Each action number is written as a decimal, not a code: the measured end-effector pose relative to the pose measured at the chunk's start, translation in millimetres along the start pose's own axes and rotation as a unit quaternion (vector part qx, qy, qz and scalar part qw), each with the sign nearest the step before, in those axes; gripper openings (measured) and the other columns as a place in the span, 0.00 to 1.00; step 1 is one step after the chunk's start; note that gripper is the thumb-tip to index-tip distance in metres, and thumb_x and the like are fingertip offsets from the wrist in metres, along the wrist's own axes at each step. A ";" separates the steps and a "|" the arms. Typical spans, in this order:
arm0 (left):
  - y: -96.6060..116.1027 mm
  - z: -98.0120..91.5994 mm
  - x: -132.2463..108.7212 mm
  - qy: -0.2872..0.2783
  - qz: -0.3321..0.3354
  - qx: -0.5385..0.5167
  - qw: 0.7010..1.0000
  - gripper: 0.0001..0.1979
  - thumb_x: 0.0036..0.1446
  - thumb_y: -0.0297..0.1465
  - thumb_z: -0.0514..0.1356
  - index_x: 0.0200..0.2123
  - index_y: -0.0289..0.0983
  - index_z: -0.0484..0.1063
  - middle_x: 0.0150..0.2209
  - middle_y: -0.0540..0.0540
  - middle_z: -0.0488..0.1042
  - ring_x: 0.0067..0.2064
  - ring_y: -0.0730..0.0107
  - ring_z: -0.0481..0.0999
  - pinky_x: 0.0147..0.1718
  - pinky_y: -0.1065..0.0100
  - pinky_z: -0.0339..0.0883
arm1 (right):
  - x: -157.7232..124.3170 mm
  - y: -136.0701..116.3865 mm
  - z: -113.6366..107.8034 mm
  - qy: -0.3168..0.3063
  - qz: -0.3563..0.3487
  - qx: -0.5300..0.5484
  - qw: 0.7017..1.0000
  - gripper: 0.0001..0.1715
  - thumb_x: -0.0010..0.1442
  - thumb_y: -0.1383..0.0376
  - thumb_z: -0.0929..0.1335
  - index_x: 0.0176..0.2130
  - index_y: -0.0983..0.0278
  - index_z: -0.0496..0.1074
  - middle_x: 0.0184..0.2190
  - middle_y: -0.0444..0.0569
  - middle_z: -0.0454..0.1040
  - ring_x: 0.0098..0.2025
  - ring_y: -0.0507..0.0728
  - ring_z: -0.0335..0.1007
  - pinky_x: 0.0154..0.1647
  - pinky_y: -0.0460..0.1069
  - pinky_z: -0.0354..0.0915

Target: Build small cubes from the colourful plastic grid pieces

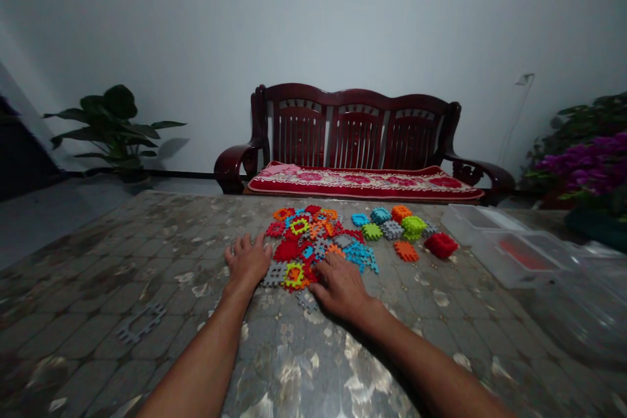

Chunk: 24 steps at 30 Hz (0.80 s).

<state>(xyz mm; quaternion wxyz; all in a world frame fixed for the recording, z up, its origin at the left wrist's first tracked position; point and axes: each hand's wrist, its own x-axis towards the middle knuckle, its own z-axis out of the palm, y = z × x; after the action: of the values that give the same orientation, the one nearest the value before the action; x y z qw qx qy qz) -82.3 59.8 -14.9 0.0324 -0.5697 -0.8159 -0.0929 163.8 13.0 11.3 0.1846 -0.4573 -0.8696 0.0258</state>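
Note:
A pile of flat notched pieces (287, 249) in red, orange, blue, grey and green lies mid-table. My left hand (248, 262) rests on the table at the pile's left side, palm down, fingers spread, holding nothing. Over the pile's near right part is my right hand (339, 281), its fingers bent down among the pieces; whether it grips one is hidden. A grey piece (306, 302) lies just in front of the pile, near the right thumb. Right of the pile sit a red block (441, 245), an orange block (406, 251) and several other coloured blocks.
Clear plastic boxes (514, 251) stand at the table's right, one with something red inside. A grey frame piece (142, 323) lies at the left on the patterned table (196, 320). Behind the table is a wooden bench (353, 117); purple flowers (588, 163) are at far right.

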 end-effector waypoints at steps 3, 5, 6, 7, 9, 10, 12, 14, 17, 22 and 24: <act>-0.8 2.9 1.3 0.003 0.001 0.003 1.000 0.28 0.70 0.40 0.46 0.69 0.43 0.68 0.70 0.34 0.66 0.71 0.43 0.62 0.66 0.41 0.53 | 0.3 -2.2 3.2 -0.001 0.010 -0.007 1.000 0.04 0.63 0.62 0.72 0.39 0.61 0.76 0.39 0.49 0.75 0.42 0.58 0.68 0.39 0.49 0.58; -0.8 4.0 1.8 0.004 -0.004 0.008 1.000 0.28 0.70 0.40 0.47 0.69 0.44 0.68 0.70 0.35 0.66 0.71 0.45 0.62 0.66 0.42 0.53 | -0.6 -3.5 1.7 -0.007 0.017 -0.002 1.000 0.04 0.63 0.63 0.72 0.38 0.61 0.76 0.39 0.50 0.76 0.42 0.58 0.69 0.39 0.49 0.58; -0.6 4.0 1.9 0.004 -0.005 0.010 1.000 0.28 0.70 0.40 0.47 0.69 0.44 0.68 0.71 0.35 0.66 0.71 0.46 0.62 0.67 0.42 0.53 | -1.3 -3.7 0.0 -0.006 0.021 0.007 1.000 0.04 0.62 0.63 0.71 0.37 0.62 0.76 0.39 0.50 0.76 0.41 0.58 0.69 0.39 0.49 0.58; -0.4 3.6 1.9 0.003 -0.007 0.011 1.000 0.28 0.70 0.40 0.47 0.69 0.45 0.67 0.71 0.36 0.65 0.71 0.46 0.62 0.67 0.43 0.53 | -2.0 -3.3 -2.0 -0.001 0.026 0.019 0.999 0.03 0.63 0.64 0.71 0.37 0.62 0.76 0.39 0.50 0.76 0.41 0.57 0.69 0.40 0.49 0.58; 0.4 1.8 1.2 -0.001 -0.007 0.010 1.000 0.28 0.70 0.40 0.47 0.69 0.45 0.67 0.71 0.36 0.65 0.71 0.47 0.62 0.67 0.43 0.53 | -3.3 0.6 -6.5 0.021 0.047 0.058 0.997 0.05 0.63 0.64 0.70 0.35 0.62 0.76 0.38 0.50 0.77 0.41 0.57 0.70 0.40 0.49 0.59; 0.7 0.6 0.8 -0.003 -0.008 0.009 1.000 0.28 0.70 0.40 0.47 0.69 0.45 0.68 0.71 0.36 0.65 0.71 0.46 0.62 0.67 0.43 0.53 | -3.8 4.5 -8.5 0.036 0.062 0.084 0.994 0.06 0.64 0.65 0.69 0.35 0.61 0.77 0.37 0.49 0.77 0.41 0.56 0.71 0.40 0.48 0.59; 1.5 -1.6 -0.3 -0.004 -0.007 0.007 1.000 0.28 0.70 0.40 0.47 0.69 0.45 0.68 0.71 0.35 0.65 0.71 0.46 0.62 0.67 0.42 0.53 | -4.3 16.8 -11.4 0.069 0.100 0.147 0.982 0.08 0.64 0.64 0.68 0.34 0.61 0.78 0.36 0.48 0.79 0.40 0.56 0.72 0.41 0.48 0.61; 2.0 -3.2 -1.2 -0.001 -0.007 0.005 1.000 0.28 0.70 0.40 0.47 0.69 0.44 0.68 0.71 0.34 0.65 0.71 0.45 0.62 0.67 0.42 0.53 | -4.5 35.2 -12.2 0.104 0.143 0.224 0.958 0.10 0.63 0.60 0.68 0.34 0.61 0.79 0.34 0.48 0.80 0.39 0.57 0.74 0.41 0.49 0.63; 2.4 -3.9 -1.8 0.002 -0.004 0.006 1.000 0.28 0.70 0.39 0.47 0.69 0.43 0.68 0.70 0.34 0.66 0.70 0.45 0.63 0.66 0.43 0.54 | -6.7 70.6 -10.6 0.149 0.226 0.350 0.897 0.18 0.58 0.52 0.69 0.35 0.63 0.80 0.32 0.50 0.82 0.35 0.60 0.77 0.38 0.51 0.67; 2.1 -3.4 -1.4 0.000 -0.005 0.010 1.000 0.28 0.71 0.39 0.46 0.69 0.44 0.67 0.70 0.36 0.66 0.70 0.46 0.63 0.66 0.43 0.53 | -20.8 122.6 -7.2 0.172 0.305 0.315 0.882 0.24 0.55 0.49 0.69 0.40 0.64 0.82 0.39 0.55 0.84 0.41 0.65 0.80 0.45 0.56 0.71; 1.8 -2.8 -0.9 -0.004 -0.007 0.009 1.000 0.28 0.71 0.40 0.46 0.70 0.44 0.67 0.70 0.35 0.66 0.71 0.46 0.62 0.66 0.43 0.53 | -26.8 131.2 -5.9 0.171 0.317 0.241 0.902 0.24 0.56 0.53 0.69 0.44 0.64 0.82 0.43 0.56 0.84 0.46 0.66 0.80 0.50 0.57 0.71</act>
<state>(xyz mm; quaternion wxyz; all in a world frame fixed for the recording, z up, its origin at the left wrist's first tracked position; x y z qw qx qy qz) -80.5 59.1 -12.1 0.0339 -0.5641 -0.8208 -0.0832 282.7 66.9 -19.2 0.4166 -0.6475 -0.6015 0.2128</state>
